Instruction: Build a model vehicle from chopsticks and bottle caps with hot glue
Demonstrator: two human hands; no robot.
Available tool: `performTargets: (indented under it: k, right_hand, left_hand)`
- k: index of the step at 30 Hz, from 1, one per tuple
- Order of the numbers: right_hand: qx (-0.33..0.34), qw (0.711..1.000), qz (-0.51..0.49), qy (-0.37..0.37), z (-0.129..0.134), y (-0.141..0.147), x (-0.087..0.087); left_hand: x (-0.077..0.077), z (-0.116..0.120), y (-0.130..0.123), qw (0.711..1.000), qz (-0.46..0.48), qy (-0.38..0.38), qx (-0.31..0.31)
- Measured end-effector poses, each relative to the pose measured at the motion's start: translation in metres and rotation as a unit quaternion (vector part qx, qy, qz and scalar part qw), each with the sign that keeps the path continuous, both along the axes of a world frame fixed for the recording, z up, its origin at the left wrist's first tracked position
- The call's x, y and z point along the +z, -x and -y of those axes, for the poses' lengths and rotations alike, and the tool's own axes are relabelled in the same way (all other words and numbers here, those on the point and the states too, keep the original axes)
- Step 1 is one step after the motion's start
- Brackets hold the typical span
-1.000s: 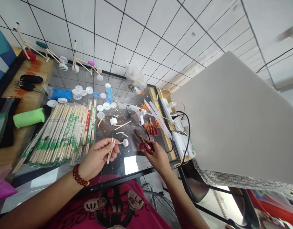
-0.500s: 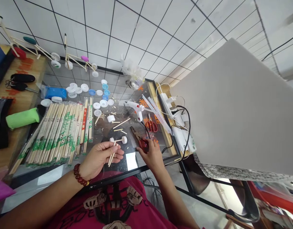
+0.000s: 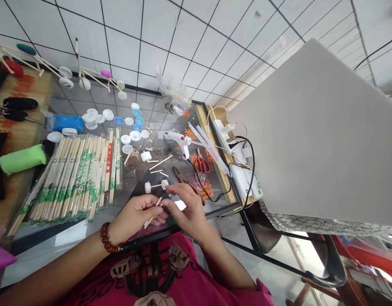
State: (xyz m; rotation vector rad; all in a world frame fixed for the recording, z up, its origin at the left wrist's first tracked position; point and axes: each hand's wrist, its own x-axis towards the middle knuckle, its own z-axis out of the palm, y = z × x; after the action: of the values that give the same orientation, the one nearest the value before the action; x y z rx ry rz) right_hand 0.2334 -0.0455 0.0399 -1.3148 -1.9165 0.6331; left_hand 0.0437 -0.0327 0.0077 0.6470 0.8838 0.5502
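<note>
My left hand (image 3: 141,211) is closed around short wooden sticks (image 3: 148,222), pinched between thumb and fingers at the table's near edge. Beside it, my right hand (image 3: 189,210) has its fingers apart, with the thumb close to the upper ends of the sticks; I cannot tell whether it touches them. Just beyond both hands lies an axle stick with a white cap wheel at each end (image 3: 148,187). Pliers (image 3: 179,174) with red handles rest on the glass, partly hidden behind my right hand.
Wrapped chopsticks (image 3: 75,178) lie on the left, with loose bottle caps (image 3: 135,135) behind. A white glue gun (image 3: 182,142), red-handled scissors (image 3: 202,165) and glue sticks (image 3: 208,146) lie to the right. Cables run to a power strip (image 3: 243,180). Stick models (image 3: 94,75) stand at the back.
My right hand has left the pliers and come leftward to the sticks in my left hand. The pliers stay on the table. The view has shifted slightly.
</note>
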Motion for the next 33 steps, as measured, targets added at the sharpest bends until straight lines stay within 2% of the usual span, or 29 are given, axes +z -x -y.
performTargets:
  k: [2, 5, 9, 11, 13, 14, 15, 17, 18, 20, 21, 25, 28, 33]
  right_hand:
    - [0.013, 1.0, -0.001, -0.012, -0.004, 0.008, -0.001]
    - [-0.005, 0.999, 0.035, -0.03, -0.006, 0.015, -0.008]
    - [-0.031, 0.996, 0.079, -0.04, 0.0, 0.021, -0.016]
    - [-0.043, 0.997, 0.053, -0.037, 0.008, 0.012, -0.012]
    - [-0.053, 0.998, 0.02, -0.015, 0.018, -0.008, -0.001]
    - [-0.025, 0.999, 0.018, 0.019, 0.024, -0.021, 0.006]
    - [0.036, 0.996, 0.033, 0.08, 0.03, -0.034, 0.013]
    - [0.16, 0.961, 0.088, 0.207, 0.04, -0.053, 0.024]
    - [0.164, 0.953, 0.127, 0.222, 0.045, -0.057, 0.026]
    - [0.085, 0.971, 0.178, 0.135, 0.051, -0.051, 0.023]
    - [0.059, 0.981, 0.17, 0.079, 0.052, -0.042, 0.018]
    - [0.045, 0.993, 0.093, -0.059, 0.043, 0.005, -0.01]
    - [0.051, 0.988, 0.094, -0.114, 0.033, 0.024, -0.022]
    - [0.058, 0.986, 0.087, -0.132, 0.029, 0.025, -0.025]
  left_hand:
    - [0.0, 0.001, -0.001, 1.0, 0.001, -0.011, -0.004]
    - [-0.001, 0.003, -0.003, 1.0, 0.012, -0.017, 0.01]
    - [0.0, 0.003, -0.005, 0.996, 0.044, 0.004, 0.083]
    - [0.003, 0.0, -0.003, 0.99, 0.053, 0.025, 0.127]
    - [0.006, -0.006, 0.001, 0.983, 0.065, 0.039, 0.165]
    - [0.007, -0.008, 0.003, 0.98, 0.077, 0.046, 0.178]
    - [0.008, -0.011, 0.005, 0.976, 0.094, 0.054, 0.188]
    - [0.009, -0.013, 0.008, 0.968, 0.129, 0.075, 0.199]
    - [0.01, -0.014, 0.009, 0.965, 0.145, 0.084, 0.202]
    - [0.01, -0.012, 0.008, 0.96, 0.164, 0.098, 0.207]
    - [0.01, -0.011, 0.007, 0.958, 0.167, 0.102, 0.209]
    - [0.009, -0.005, 0.001, 0.958, 0.154, 0.119, 0.21]
    - [0.007, -0.002, -0.001, 0.958, 0.149, 0.12, 0.213]
    - [0.006, -0.001, -0.001, 0.962, 0.145, 0.118, 0.196]
